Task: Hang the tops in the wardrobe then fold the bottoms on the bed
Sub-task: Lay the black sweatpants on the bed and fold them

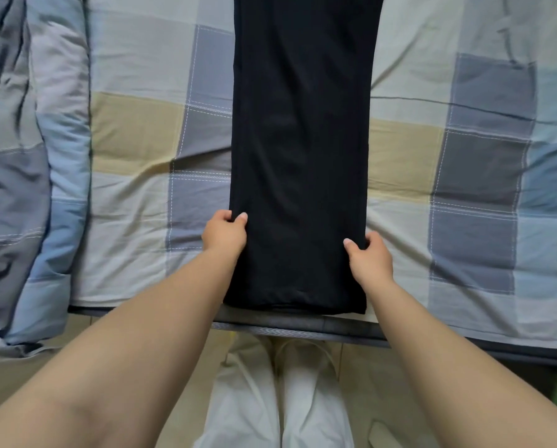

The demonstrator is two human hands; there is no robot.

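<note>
Checked bed (135, 130) carrying black trousers (299, 156), my left hand (225, 234) and right hand (369, 257) pinching near side edges; folding underway, next I'd judge folding the hem far.

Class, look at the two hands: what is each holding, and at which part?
Both hold the black trousers lying on the bed: the left hand pinches their left edge, the right hand their right edge, near the hem end.

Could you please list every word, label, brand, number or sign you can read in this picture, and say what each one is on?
None can be read: no text shows on the black trousers, the checked bedsheet, the rumpled duvet or the white trousers that the person wears.
</note>
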